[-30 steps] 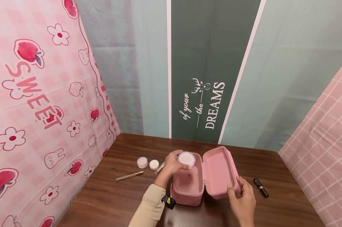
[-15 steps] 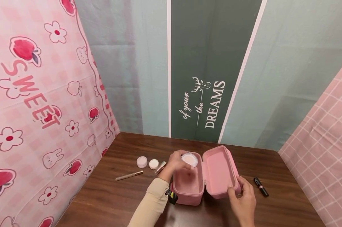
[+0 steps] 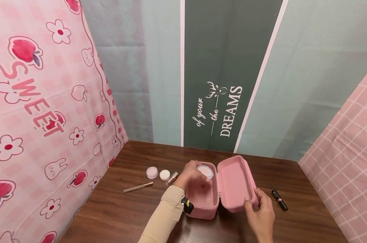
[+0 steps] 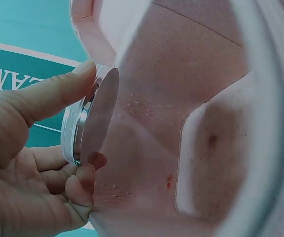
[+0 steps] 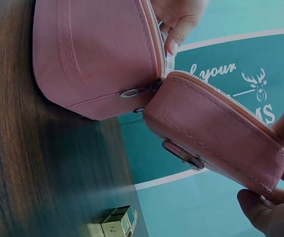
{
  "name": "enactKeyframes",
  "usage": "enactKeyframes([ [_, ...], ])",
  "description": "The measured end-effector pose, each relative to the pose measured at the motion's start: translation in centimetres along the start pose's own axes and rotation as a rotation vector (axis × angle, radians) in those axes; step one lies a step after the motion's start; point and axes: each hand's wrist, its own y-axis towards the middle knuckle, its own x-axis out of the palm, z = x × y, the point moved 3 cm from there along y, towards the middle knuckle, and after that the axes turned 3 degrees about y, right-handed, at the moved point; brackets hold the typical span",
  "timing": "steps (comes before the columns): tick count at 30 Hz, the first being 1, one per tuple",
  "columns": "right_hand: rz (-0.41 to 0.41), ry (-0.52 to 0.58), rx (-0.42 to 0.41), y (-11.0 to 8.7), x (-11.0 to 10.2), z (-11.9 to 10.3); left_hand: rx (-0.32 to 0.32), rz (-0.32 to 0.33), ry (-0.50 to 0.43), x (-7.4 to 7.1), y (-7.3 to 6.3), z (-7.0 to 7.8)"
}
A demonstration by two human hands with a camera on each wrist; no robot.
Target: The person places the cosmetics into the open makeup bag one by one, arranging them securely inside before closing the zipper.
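Observation:
A pink zippered cosmetic case (image 3: 201,213) stands on the table with its lid (image 3: 236,184) swung out to the right. Between thumb and fingers, my left hand (image 3: 192,172) pinches a round compact (image 3: 205,172) with a clear rim at the case's opening. In the left wrist view the compact (image 4: 100,116) is tilted on edge, showing a flat pinkish face toward the case's inside. My right hand (image 3: 262,212) grips the outer edge of the lid, thumb on the inner side. The right wrist view shows the lid (image 5: 216,128) held off the table by those fingers.
Left of the case lie a pale pink jar (image 3: 151,172), a small white-topped jar (image 3: 164,175), a clear tube with a metallic cap (image 3: 172,179) and a slim gold pen-like stick (image 3: 138,187). A black lipstick-like tube (image 3: 279,200) lies to the right. Fabric backdrops (image 3: 214,67) enclose the table.
My left hand has shifted right with the compact, further over the case's opening, and the compact has tilted. The right hand and the lid have stayed put.

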Motion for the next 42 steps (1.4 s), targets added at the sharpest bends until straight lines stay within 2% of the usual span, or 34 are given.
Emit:
enactKeyframes([
  [9,-0.009,0.003,-0.018,0.1,0.2,0.1,-0.017,-0.01,0.032,0.7,0.5,0.7],
  [21,-0.007,-0.012,-0.019,0.1,0.1,0.1,-0.078,-0.016,0.28,1.4,1.6,1.2],
  [27,-0.01,-0.005,-0.013,0.0,0.0,0.2,-0.119,-0.038,0.32,1.8,1.9,1.4],
  [32,-0.013,-0.01,-0.006,0.0,-0.1,0.2,-0.171,-0.059,0.307,2.2,2.0,1.2],
  [36,-0.016,-0.01,0.004,0.0,-0.1,0.2,-0.155,-0.07,0.286,2.5,2.3,1.1],
  [42,-0.026,-0.013,0.007,0.0,-0.1,0.2,-0.131,-0.114,0.354,2.7,2.9,0.3],
])
